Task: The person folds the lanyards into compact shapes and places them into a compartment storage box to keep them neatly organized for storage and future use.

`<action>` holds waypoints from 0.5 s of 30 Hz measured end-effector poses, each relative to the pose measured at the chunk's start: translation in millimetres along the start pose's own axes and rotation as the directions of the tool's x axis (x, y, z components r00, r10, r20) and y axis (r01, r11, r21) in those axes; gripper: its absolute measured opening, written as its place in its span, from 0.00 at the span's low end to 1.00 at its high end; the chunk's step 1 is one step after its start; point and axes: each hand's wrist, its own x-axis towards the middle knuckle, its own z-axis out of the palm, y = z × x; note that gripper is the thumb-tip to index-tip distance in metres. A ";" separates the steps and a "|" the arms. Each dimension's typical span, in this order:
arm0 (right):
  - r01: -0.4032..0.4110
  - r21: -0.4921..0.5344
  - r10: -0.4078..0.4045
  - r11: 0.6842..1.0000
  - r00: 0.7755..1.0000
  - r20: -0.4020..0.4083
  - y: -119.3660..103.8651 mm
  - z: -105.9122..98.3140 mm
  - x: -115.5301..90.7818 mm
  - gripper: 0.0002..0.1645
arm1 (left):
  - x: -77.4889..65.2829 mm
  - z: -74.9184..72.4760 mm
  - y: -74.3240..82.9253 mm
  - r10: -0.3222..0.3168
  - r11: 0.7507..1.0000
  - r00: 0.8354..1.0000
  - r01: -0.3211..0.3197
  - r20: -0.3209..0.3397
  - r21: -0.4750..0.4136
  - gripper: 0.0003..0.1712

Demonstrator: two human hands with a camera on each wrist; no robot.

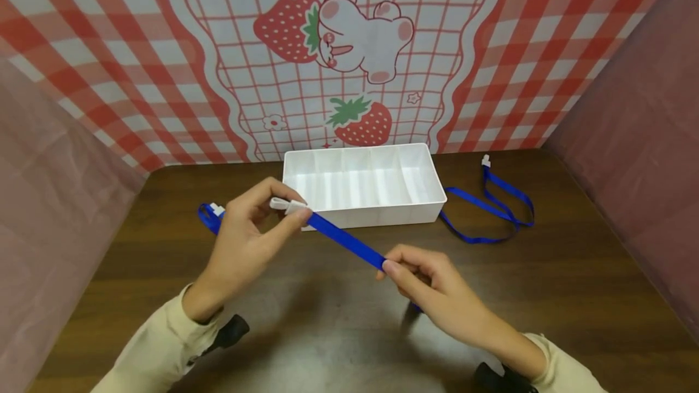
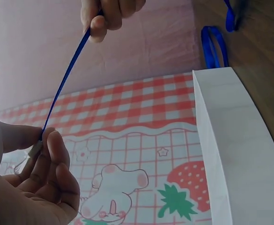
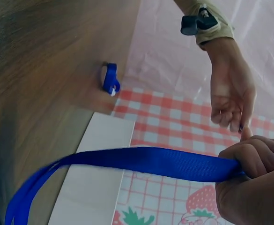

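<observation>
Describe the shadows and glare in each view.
Head view: pale glare on the table between the sleeves, soft shadows there too; left wrist view: left hand shaded against lighter pink cloth; right wrist view: blurry dark band on the table, far left.

A blue fabric lanyard (image 1: pixel 347 241) slants taut. The left hand (image 1: pixel 248 235) pinches its white plastic clip (image 1: pixel 288 205) end, the right hand (image 1: pixel 439 290) its strap.

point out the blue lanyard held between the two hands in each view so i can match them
Head: the blue lanyard slants from the left hand down to the right hand, just below centre.
Left wrist: a thin strip, upper left.
Right wrist: a broad band across the lower half, trailing to the lower left.
Shared landmark: the white box, central, at right and at lower left respectively.
</observation>
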 end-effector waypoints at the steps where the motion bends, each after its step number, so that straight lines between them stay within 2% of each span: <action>1: -0.002 -0.009 0.002 1.000 1.000 0.004 0.4 -1.7 -1.2 0.14 | -1.0 -0.8 0.1 -0.012 1.000 1.000 0.012 0.004 0.002 0.08; 8: -0.005 -0.083 0.007 0.997 1.000 0.020 2.2 -14.8 -11.3 0.15 | -6.5 -9.9 4.6 -0.061 0.998 0.998 0.061 -0.008 0.014 0.06; 15: 0.056 -0.123 -0.048 0.991 0.997 0.064 6.8 -28.7 -21.0 0.15 | -13.5 -26.9 0.2 -0.112 0.992 0.993 0.114 -0.040 0.050 0.03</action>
